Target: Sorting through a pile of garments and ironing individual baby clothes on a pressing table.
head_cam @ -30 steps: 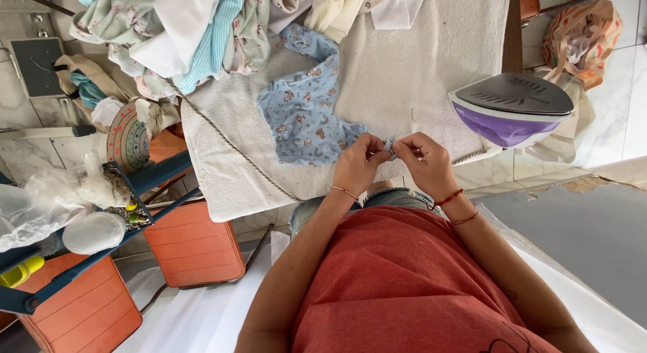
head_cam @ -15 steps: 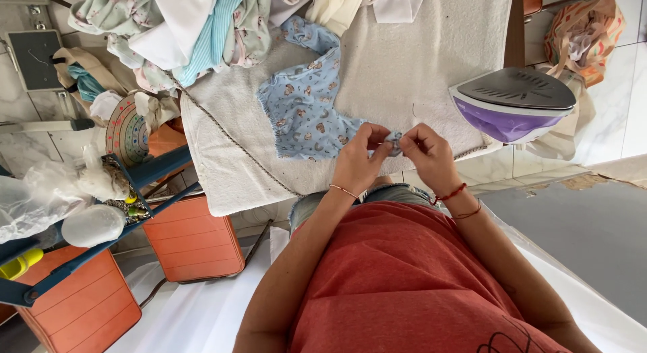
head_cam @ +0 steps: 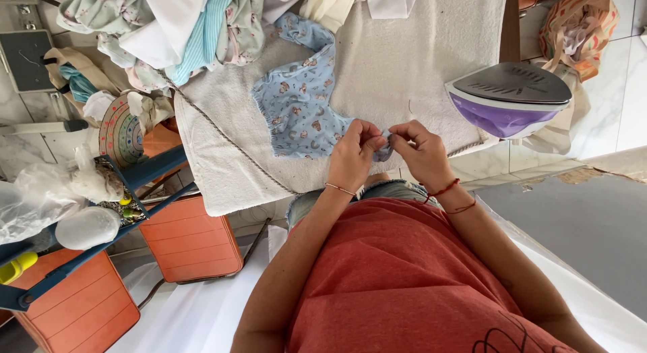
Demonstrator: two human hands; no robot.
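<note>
Both hands pinch one edge of the blue printed garment (head_cam: 300, 107): left hand (head_cam: 354, 157), right hand (head_cam: 421, 151). Since earlier, the garment lies slightly flatter. Iron (head_cam: 509, 97) stands at 3 o'clock.

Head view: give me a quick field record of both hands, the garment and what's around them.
left hand: pinching the edge of the blue printed garment
right hand: pinching the same edge, close to the left
garment: spread on the white towel
iron: standing on its heel, right of the hands
clothes pile: at the far edge
</note>
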